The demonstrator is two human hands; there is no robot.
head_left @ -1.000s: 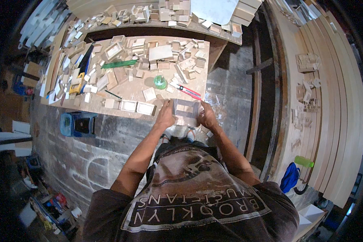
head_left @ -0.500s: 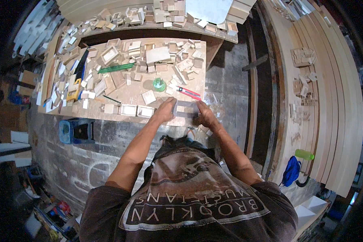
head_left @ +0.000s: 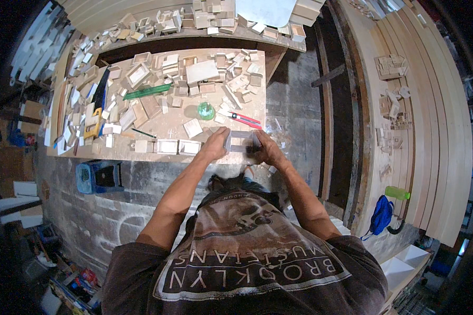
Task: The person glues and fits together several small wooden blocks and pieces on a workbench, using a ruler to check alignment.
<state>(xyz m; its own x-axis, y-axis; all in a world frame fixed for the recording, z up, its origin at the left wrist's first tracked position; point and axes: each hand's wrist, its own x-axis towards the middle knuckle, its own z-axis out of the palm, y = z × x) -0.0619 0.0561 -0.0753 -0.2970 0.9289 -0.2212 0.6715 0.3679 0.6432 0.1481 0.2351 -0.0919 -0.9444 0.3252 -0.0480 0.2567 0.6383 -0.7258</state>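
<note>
A small pale wooden box frame [head_left: 240, 142] rests at the near edge of the wooden workbench [head_left: 152, 153]. My left hand [head_left: 215, 145] grips its left side and my right hand [head_left: 266, 149] grips its right side. Just beyond the frame lie a red-handled tool [head_left: 243, 119] and a round green lid [head_left: 205, 110]. Two similar small frames [head_left: 177, 147] sit on the bench to the left of my left hand.
Several wood blocks and small frames cover the bench, with a long green tool [head_left: 146, 92] and a yellow-handled tool [head_left: 93, 119] further left. A blue crate [head_left: 98, 177] stands on the floor below. Long boards [head_left: 431, 121], a green bottle [head_left: 397, 192] and a blue bag [head_left: 381, 215] are at right.
Both hands keep hold of the small frame at the bench edge; it has shifted slightly. The view has drifted a little.
</note>
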